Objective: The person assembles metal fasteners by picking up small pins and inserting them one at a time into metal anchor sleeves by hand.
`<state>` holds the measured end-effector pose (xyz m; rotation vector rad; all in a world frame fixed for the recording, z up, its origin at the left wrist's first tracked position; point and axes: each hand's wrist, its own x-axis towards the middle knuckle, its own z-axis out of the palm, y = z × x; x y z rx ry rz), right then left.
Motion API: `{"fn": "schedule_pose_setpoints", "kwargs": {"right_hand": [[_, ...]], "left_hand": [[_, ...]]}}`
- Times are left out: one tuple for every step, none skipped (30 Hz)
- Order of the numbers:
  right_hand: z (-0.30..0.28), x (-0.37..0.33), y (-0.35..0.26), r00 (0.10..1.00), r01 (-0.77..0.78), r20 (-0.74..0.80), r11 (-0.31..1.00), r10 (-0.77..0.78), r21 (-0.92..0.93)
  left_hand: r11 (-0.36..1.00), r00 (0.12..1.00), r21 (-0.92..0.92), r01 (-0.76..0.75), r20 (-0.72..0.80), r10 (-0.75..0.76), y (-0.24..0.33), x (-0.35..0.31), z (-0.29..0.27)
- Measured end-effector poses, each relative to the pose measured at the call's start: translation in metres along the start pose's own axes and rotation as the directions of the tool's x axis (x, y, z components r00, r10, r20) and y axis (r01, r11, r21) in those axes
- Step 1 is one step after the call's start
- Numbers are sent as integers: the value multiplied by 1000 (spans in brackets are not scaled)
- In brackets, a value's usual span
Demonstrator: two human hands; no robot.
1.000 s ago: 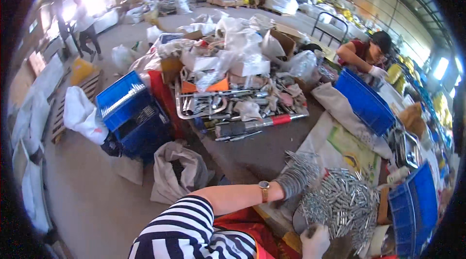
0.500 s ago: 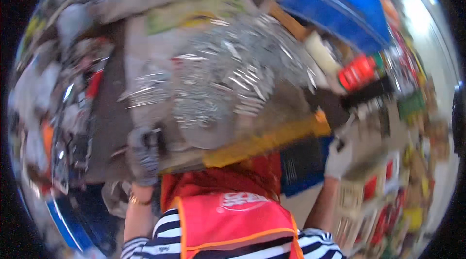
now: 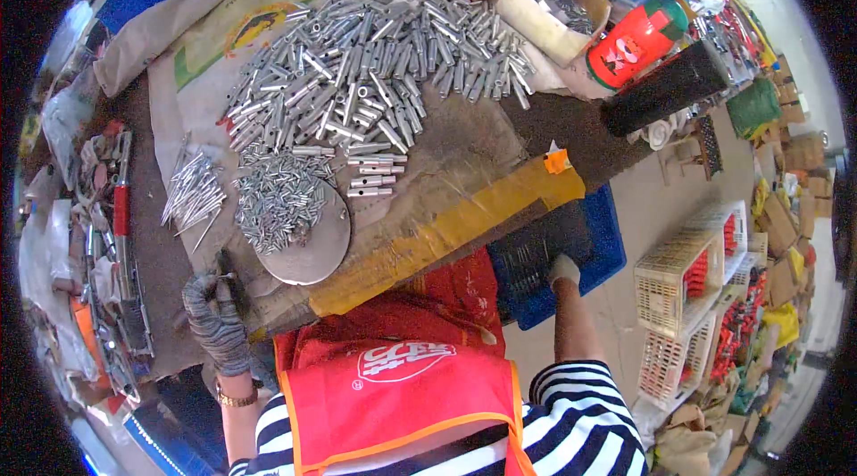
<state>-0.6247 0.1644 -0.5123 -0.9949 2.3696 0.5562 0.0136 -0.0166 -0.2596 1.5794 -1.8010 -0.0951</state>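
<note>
My left hand (image 3: 216, 311), in a grey glove, is curled at the table's near left edge. A small thin piece seems to show at its fingertips, too small to name. My right hand (image 3: 564, 271), in a pale glove, reaches down into a blue tray (image 3: 609, 248) below the table's near edge; its fingers are hidden. Dark contents with thin metal pieces lie in that tray. Beyond my left hand, a round grey plate (image 3: 312, 263) carries a heap of small metal pins (image 3: 277, 199). Longer thin rods (image 3: 195, 195) lie beside them. Several metal tubes (image 3: 370, 174) are lined up near the plate.
A large pile of metal tubes (image 3: 357, 65) covers the sacking at the table's middle. To the right are a red bottle (image 3: 629, 45) and a black cylinder (image 3: 669, 87). Yellow tape (image 3: 446, 239) runs along the near edge. Cream crates (image 3: 665, 297) stand on the floor at right.
My right hand has moved left and into the blue tray from out at the right. My left hand has moved left and slightly nearer me. The view has shifted and sharpened.
</note>
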Motion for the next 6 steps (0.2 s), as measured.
{"fn": "schedule_pose_setpoints", "kwargs": {"right_hand": [[7, 4, -1, 1000, 3, 3, 1000, -3, 4], [13, 8, -3, 999, -31, 29, 999, 30, 24], [14, 10, -8, 997, -60, 54, 997, 58, 43], [15, 11, -11, 997, -57, 55, 997, 55, 46], [16, 10, -13, 998, -53, 37, 995, 50, 88], [14, 5, -20, 999, -44, 21, 990, 42, 131]], "left_hand": [[1000, 1000, -1, 19, 6, -19, -1, 0, 0], [999, 999, -5, 36, 12, -36, -1, 1, 0], [999, 999, 1, 35, 11, -35, -1, 0, 0], [999, 999, 17, 41, 0, -41, -1, 0, 0], [998, 999, 31, 48, -10, -48, -1, -1, 0], [998, 999, 38, 46, -11, -46, -1, 1, -1]]}}
